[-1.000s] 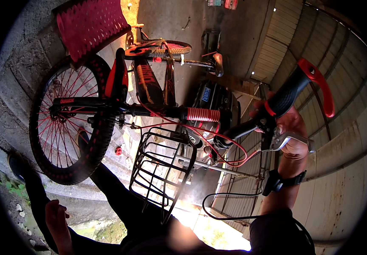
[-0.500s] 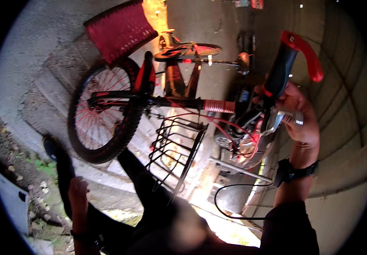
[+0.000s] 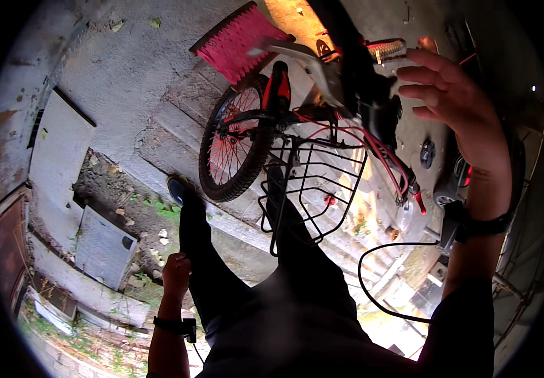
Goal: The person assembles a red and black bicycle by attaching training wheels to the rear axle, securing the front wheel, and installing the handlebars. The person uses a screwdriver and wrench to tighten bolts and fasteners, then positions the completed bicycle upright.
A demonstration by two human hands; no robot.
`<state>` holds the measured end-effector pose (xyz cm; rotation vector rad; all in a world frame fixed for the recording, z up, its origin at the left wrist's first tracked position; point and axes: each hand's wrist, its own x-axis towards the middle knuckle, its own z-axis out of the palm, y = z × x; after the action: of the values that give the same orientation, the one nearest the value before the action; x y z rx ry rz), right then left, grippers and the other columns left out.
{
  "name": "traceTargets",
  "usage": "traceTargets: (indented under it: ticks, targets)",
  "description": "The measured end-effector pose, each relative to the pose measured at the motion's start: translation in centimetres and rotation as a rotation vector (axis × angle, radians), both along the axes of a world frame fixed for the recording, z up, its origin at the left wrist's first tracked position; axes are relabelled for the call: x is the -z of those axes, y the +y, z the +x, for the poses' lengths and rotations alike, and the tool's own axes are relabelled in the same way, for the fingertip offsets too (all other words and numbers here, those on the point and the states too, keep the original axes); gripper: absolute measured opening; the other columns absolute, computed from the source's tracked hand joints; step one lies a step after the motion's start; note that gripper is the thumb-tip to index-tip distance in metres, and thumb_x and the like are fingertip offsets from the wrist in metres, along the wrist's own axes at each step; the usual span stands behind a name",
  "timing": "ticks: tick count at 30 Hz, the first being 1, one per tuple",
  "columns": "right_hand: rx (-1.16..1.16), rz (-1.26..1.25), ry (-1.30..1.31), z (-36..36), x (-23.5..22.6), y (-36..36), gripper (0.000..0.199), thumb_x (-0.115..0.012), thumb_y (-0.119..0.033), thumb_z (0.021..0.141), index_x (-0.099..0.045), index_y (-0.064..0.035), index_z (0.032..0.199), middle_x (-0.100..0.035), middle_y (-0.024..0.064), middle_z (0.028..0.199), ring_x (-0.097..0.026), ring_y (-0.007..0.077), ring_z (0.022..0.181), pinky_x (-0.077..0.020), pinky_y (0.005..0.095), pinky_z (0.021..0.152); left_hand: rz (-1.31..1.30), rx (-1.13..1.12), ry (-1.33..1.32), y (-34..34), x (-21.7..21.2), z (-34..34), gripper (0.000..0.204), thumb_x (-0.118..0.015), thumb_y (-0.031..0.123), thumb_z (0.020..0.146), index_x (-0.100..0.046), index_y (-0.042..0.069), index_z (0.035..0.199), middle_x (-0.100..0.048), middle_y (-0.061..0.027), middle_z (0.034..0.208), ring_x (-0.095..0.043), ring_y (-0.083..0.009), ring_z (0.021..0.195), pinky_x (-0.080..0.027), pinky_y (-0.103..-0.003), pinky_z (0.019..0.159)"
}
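Fingers spread apart, the right hand [image 3: 451, 94] hangs at two o'clock near a silver brake lever [image 3: 321, 70] between twelve and one — the left hand [image 3: 176, 274], curled into a loose fist, sits between seven and eight — and the bike [image 3: 277, 118] points its front wheel [image 3: 257, 165] toward eleven, wire basket [image 3: 290, 154] toward three

Behind the left hand [image 3: 176, 274], a black wrist strap [image 3: 170, 325] carries a dark box [image 3: 189, 329] and thin cable [image 3: 197, 353]. Behind the right hand [image 3: 453, 94] sit a second strap [image 3: 489, 228], its box [image 3: 453, 220], a looping black cable [image 3: 361, 264] and a dark sleeve [image 3: 464, 321]. Dark trousers [image 3: 303, 249] show between them.
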<state>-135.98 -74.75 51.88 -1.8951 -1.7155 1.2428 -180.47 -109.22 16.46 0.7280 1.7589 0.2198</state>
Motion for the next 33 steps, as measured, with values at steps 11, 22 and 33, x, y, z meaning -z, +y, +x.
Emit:
traceTargets:
  ticks: [11, 22, 33]
  targets:
    - [0.425, -0.006, 0.178, 27.8, 2.6, -16.0, 0.049, -0.057, -0.037, 0.101, -0.051, -0.0095, 0.142, -0.066, 0.0072, 0.123, -0.066, 0.0156, 0.106, -0.049, 0.0308, 0.091, -0.059, 0.192, 0.185, -6.2, -5.2, 10.6, 0.035, -0.064, 0.022, 0.085, -0.063, 0.0, 0.113, -0.072, -0.0152, 0.088, -0.071, -0.0245, 0.078, -0.055, -0.036, 0.073]
    - [0.667, -0.509, 0.379, 39.3, 25.3, -42.2, 0.035, -0.066, -0.027, 0.096, -0.059, -0.0101, 0.126, -0.068, 0.0031, 0.108, -0.066, 0.015, 0.089, -0.0536, 0.034, 0.078, 0.143, 0.45, 0.229, -8.9, -10.0, 22.5, 0.029, -0.068, 0.016, 0.088, -0.064, -0.001, 0.111, -0.07, -0.0164, 0.105, -0.071, -0.0271, 0.095, -0.056, -0.037, 0.084]
    - [0.079, -0.434, 0.025, 22.3, 25.8, -59.4, 0.069, -0.072, -0.046, 0.086, -0.052, -0.006, 0.139, -0.053, 0.0207, 0.136, -0.051, 0.0362, 0.128, -0.0431, 0.0428, 0.107, 0.059, 0.863, 0.109, -19.0, -5.1, 24.9, 0.046, -0.072, 0.035, 0.087, -0.064, 0.002, 0.118, -0.065, -0.02, 0.116, -0.065, -0.0332, 0.105, -0.052, -0.042, 0.091]
